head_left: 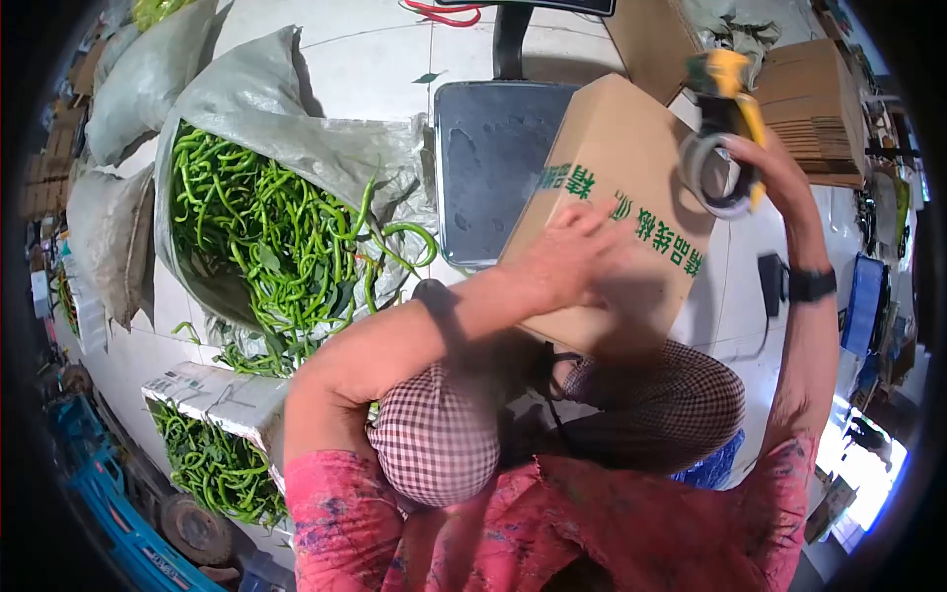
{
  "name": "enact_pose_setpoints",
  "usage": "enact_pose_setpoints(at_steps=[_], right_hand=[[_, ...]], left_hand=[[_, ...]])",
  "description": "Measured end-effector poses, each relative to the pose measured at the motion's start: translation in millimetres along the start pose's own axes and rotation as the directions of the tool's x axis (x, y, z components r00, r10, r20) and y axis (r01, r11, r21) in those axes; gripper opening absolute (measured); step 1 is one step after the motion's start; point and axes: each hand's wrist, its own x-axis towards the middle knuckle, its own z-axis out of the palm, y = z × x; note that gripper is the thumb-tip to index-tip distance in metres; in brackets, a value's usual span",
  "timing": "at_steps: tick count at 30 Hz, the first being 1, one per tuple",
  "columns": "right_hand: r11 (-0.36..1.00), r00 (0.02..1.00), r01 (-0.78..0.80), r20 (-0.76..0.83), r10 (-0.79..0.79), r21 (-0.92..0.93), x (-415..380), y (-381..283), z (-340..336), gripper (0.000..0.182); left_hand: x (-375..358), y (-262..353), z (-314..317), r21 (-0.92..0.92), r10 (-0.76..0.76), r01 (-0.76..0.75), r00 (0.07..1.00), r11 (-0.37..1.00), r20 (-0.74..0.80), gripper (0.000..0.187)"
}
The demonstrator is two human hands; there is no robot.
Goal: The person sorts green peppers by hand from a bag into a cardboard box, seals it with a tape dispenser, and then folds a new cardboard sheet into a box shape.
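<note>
- A cardboard box [617, 123] stands tilted in the centre right of the frame, green characters printed on its faces; it overlaps the right part of the dark scale platform [493, 168], and its inside is hidden.
- A translucent sack [242, 89] lies open in the left centre, filled with long green peppers [266, 222]; a few hang out over its right edge.
- A white box [212, 400] at the lower left has more green peppers and leaves showing at its open front.
- Two closed sacks, an upper one [148, 94] and a lower one [110, 237], stand along the left side; their contents are unclear.
- The left hand [582, 259] is at the cardboard box's printed side, back of the hand showing, fingers loosely apart and blurred; it grips nothing, and how firmly it presses cannot be told.
- The right hand [767, 163] is clamped around a yellow-and-black tape dispenser [748, 118], right of the box near the upper right; its tape roll [691, 178] overlaps the box's right edge.
</note>
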Motion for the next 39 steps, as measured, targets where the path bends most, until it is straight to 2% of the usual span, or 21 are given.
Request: enact_pose_setpoints(at_steps=[2,3,4,5,6,8,10,11,14,19,20,21,22,23,24,26,28,30,34,36,39], right_hand=[[0.965,0.984,-0.143,0.072,0.163,-0.219,21,-4,25,0.051],[0.989,0.991,-0.134,-0.008,0.135,0.059,24,5,39,0.049],[0.976,0.977,-0.203,0.087,0.196,0.083,36,27,24,0.048],[0.974,0.979,-0.198,0.078,0.190,0.109,37,27,28,0.049],[0.972,0.980,-0.195,0.069,0.187,0.134,36,25,33,0.049],[0.979,0.978,-0.192,0.091,0.186,0.066,30,3,39,0.051],[0.986,0.991,-0.126,0.048,0.121,0.111,38,15,50,0.051],[0.983,0.989,-0.140,0.064,0.134,0.117,38,13,52,0.050],[0.980,0.992,-0.112,0.072,0.101,0.167,39,-1,68,0.049],[0.964,0.996,-0.056,0.076,0.037,0.261,36,1,63,0.047],[0.935,0.996,-0.027,0.093,-0.007,0.355,33,1,63,0.045],[0.928,0.998,-0.015,0.058,-0.007,0.372,29,-2,63,0.045],[0.921,1.000,-0.016,0.028,0.006,0.389,22,1,63,0.046],[0.945,0.995,-0.076,0.081,0.052,0.320,24,12,57,0.047],[0.952,0.998,-0.054,0.059,0.038,0.300,21,12,58,0.047],[0.941,0.999,-0.040,0.040,0.029,0.335,23,15,62,0.047],[0.933,0.997,-0.063,0.072,0.040,0.355,33,14,64,0.046],[0.925,0.993,-0.094,0.097,0.062,0.369,36,10,64,0.046],[0.896,0.996,-0.002,0.082,-0.038,0.443,30,3,80,0.045],[0.853,0.990,-0.044,0.139,-0.033,0.520,32,15,83,0.042],[0.682,0.998,0.044,0.003,-0.068,0.730,6,34,76,0.038]], left_hand=[[-22,-8,-11,0.112,-0.189,0.191,0.982,0.975,-0.023,0.073],[-39,-11,-11,0.011,-0.299,0.310,0.925,0.951,-0.232,0.068],[-59,-13,-5,-0.113,-0.407,0.398,0.813,0.910,-0.416,0.063],[-80,-21,2,-0.518,-0.766,0.582,0.581,0.627,-0.276,0.056],[-102,-30,12,-0.783,-0.953,0.599,0.301,0.170,0.023,0.052],[-150,-47,34,-0.813,-0.866,0.405,0.095,-0.417,0.491,0.060],[-180,-45,74,-0.846,-0.823,0.286,0.236,-0.450,0.517,0.070],[-176,-35,53,-0.697,-0.697,0.410,0.181,-0.588,0.694,0.072],[-165,-29,45,-0.739,-0.689,0.186,0.272,-0.647,0.672,0.074],[-171,-16,31,-0.786,-0.722,0.183,0.314,-0.591,0.616,0.071],[-191,-36,52,-0.493,-0.407,-0.118,0.742,-0.862,0.533,0.073],[-195,-53,63,-0.018,-0.140,-0.139,0.984,-0.990,0.111,0.075],[-187,-45,58,-0.017,-0.134,-0.133,0.985,-0.991,0.110,0.075],[-176,-29,47,-0.416,-0.362,-0.148,0.787,-0.897,0.500,0.079],[-166,-22,39,-0.727,-0.648,0.048,0.416,-0.685,0.638,0.082],[-163,-16,42,-0.725,-0.647,0.080,0.392,-0.684,0.654,0.088],[-166,-20,51,-0.785,-0.678,0.012,0.496,-0.620,0.543,0.091],[-169,-21,54,-0.773,-0.682,-0.038,0.500,-0.633,0.534,0.091],[-156,-11,18,-0.813,-0.799,-0.146,0.344,-0.564,0.492,0.083],[-178,-22,3,-0.902,-0.910,-0.175,0.214,-0.394,0.356,0.074],[-188,-41,-38,-0.953,-0.941,-0.120,0.232,-0.279,0.246,0.063]])
